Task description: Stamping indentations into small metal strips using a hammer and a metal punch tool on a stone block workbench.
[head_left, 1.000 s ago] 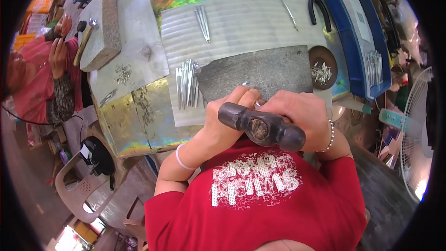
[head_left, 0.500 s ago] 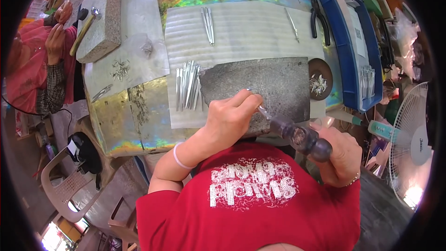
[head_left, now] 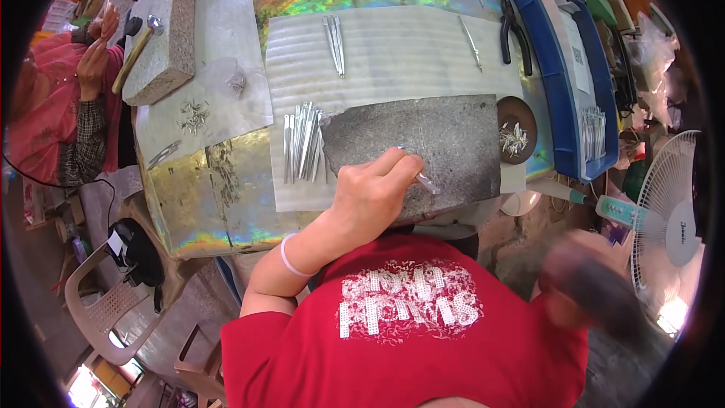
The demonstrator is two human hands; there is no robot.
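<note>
My left hand (head_left: 371,190) is closed in a pinch on a thin silvery metal strip (head_left: 427,183). The strip's end sticks out past my fingers, above the near part of a dark, rough-faced slab (head_left: 423,125). Off to the right, beyond the table edge, my right hand (head_left: 560,276) is raised and smeared by motion. It grips a dark, rounded mallet (head_left: 604,283), also blurred. Left of the slab, several flat silvery strips (head_left: 303,140) lie in a bundle. A round brown dish (head_left: 516,117) with small metal pieces sits at the slab's right.
Farther back lie more metal strips (head_left: 334,45), a slim pointed tool (head_left: 471,43) and black-handled pliers (head_left: 515,38). A blue tray (head_left: 555,83) stands at right, near a fan (head_left: 676,227). At left are a stone block (head_left: 166,41), a hammer (head_left: 136,53) and another person's hands (head_left: 94,60).
My right hand has swung the mallet away from the strip, out to the right and toward me. My left hand keeps its pinch in nearly the same place.
</note>
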